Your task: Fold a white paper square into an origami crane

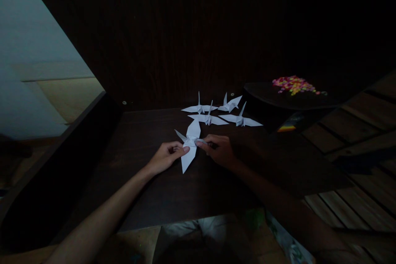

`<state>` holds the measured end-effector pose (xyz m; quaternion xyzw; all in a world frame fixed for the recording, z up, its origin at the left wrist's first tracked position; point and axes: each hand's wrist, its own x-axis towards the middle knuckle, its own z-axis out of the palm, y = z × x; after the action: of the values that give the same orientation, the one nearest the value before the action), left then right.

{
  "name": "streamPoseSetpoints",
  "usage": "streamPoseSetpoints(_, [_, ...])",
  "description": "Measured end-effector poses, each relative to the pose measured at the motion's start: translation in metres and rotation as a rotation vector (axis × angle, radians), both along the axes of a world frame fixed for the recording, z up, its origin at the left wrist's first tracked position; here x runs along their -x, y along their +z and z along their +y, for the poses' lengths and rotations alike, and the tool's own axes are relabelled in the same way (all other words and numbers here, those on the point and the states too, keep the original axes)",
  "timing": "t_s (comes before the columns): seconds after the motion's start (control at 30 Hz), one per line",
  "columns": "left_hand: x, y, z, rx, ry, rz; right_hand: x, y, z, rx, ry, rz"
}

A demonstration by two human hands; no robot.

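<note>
A white paper crane (pixel 193 132) with its wings spread is held between my two hands, just above the dark wooden surface. My left hand (pixel 165 156) pinches its body near the lower wing, thumb on top. On the other side, my right hand (pixel 220 148) grips a pointed end of the crane between thumb and fingers. Behind it stand several more folded white cranes, among them one at the back left (pixel 200 108), one at the back right (pixel 230 104), one in the middle (pixel 208 119) and one at the right (pixel 240 120).
A dark upright panel (pixel 173 49) rises behind the cranes. On a raised rounded shelf (pixel 262 93) at right lies a heap of small colourful pieces (pixel 295 85). A low dark side board (pixel 62 165) bounds the left. Wooden slats (pixel 346 210) show at right.
</note>
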<state>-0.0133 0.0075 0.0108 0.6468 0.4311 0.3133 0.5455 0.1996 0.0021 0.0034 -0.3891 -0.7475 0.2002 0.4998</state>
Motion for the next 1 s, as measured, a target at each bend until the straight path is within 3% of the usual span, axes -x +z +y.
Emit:
streamPoseSetpoints(0.2, [-0.001, -0.002, -0.005, 0.081, 0.046, -0.116, -0.005, -0.001, -0.002, 0.087, 0.074, 0.104])
streamPoseSetpoints(0.4, [0.001, 0.003, -0.007, 0.083, 0.096, -0.188, -0.012, 0.003, 0.006, 0.421, 0.175, 0.447])
streamPoseSetpoints(0.6, [0.002, 0.007, -0.01, 0.138, -0.042, -0.133, -0.002, 0.013, 0.006, 0.672, 0.156, 0.405])
streamPoseSetpoints(1.0, [-0.001, 0.002, -0.014, 0.162, -0.12, -0.121, -0.002, 0.008, 0.005, 0.819, 0.19, 0.396])
